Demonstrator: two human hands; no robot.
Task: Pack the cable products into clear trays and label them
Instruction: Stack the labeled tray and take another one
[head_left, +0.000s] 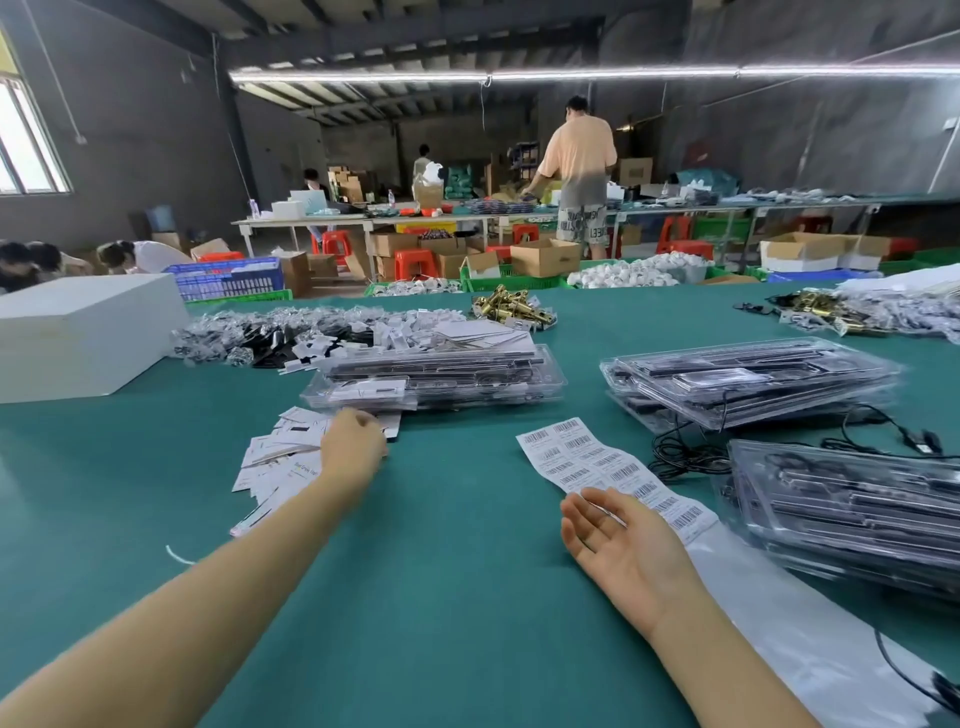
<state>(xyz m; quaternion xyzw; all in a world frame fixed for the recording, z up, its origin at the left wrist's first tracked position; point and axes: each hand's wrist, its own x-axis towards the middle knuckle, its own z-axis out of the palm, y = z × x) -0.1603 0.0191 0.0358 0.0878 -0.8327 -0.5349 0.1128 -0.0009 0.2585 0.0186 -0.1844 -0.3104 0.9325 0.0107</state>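
While the right hand (618, 551) lies open-palmed at five o'clock, the left hand (353, 441) curls onto insert cards (275, 457) at ten; next, likely lifting one card.

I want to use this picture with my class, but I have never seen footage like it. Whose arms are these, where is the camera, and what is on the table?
A worker wears the camera on the head, so you look down their own arms at a green table. The left hand reaches onto a pile of small white cards. The right hand lies open, palm up, holding nothing, at the end of a strip of barcode labels. Behind lie stacks of clear trays already filled with black cable products.
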